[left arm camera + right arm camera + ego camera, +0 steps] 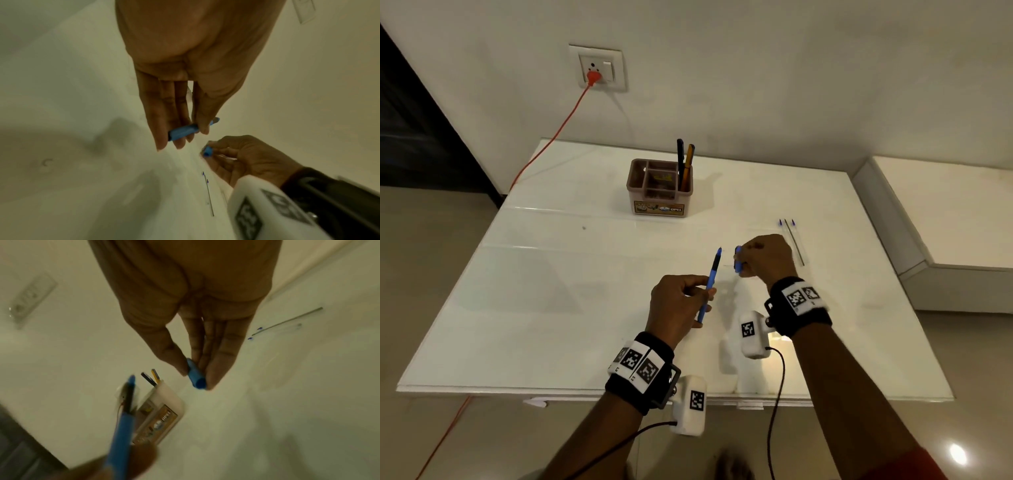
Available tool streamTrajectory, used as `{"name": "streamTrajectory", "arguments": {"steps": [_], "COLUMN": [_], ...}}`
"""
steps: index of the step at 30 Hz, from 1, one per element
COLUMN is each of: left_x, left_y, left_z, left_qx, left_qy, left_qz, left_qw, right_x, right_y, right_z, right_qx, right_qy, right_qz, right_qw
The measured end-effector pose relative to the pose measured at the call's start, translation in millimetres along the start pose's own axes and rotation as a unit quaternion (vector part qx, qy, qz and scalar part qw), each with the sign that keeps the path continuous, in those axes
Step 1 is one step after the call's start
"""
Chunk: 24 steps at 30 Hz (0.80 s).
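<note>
Grips uncapped blue pen point(711, 278) in left hand point(677, 308), tip tilted away | pinches blue cap point(738, 259) in right hand point(767, 262), near pen tip, apart | over white table point(551, 274)

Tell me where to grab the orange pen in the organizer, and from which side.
Pinch the orange pen by its top, from above: it stands near upright in the organizer, clear of the rim, black pen close on its left.
</note>
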<state>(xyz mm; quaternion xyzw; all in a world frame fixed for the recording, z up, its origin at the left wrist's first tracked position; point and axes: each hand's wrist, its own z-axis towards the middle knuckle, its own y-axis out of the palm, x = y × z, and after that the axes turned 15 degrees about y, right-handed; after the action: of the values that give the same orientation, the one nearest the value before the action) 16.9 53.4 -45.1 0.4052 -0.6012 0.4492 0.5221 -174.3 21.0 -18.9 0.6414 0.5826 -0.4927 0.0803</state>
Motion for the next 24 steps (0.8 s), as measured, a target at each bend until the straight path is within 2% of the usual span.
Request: {"name": "streamTrajectory", "arguments": {"steps": [2, 5, 15, 24], "left_x": [0, 0, -6, -8], "left_y": [1, 3, 9, 14], "left_z": [-2, -5, -6, -5], "left_qx": [-0.016, -0.029, -0.037, -0.034], "left_qy": [0.000, 0.004, 0.014, 0.024], "left_qz": [0.007, 0.019, 0.054, 0.055], "left_qw": [1.000, 0.999, 0.998, 0.998], "right_x": [0, 3, 14, 19], "right_y": [-12, -18, -4, 3], "right_z": [-22, -43, -36, -31], "right_qx": [-0.018, -0.035, 0.010, -0.015], "right_qy": [-0.044, -0.115, -0.147, -0.138], "right_qz": [0.166, 0.237, 0.254, 0.100], "right_qw": [0.985, 0.964, 0.956, 0.985]}}
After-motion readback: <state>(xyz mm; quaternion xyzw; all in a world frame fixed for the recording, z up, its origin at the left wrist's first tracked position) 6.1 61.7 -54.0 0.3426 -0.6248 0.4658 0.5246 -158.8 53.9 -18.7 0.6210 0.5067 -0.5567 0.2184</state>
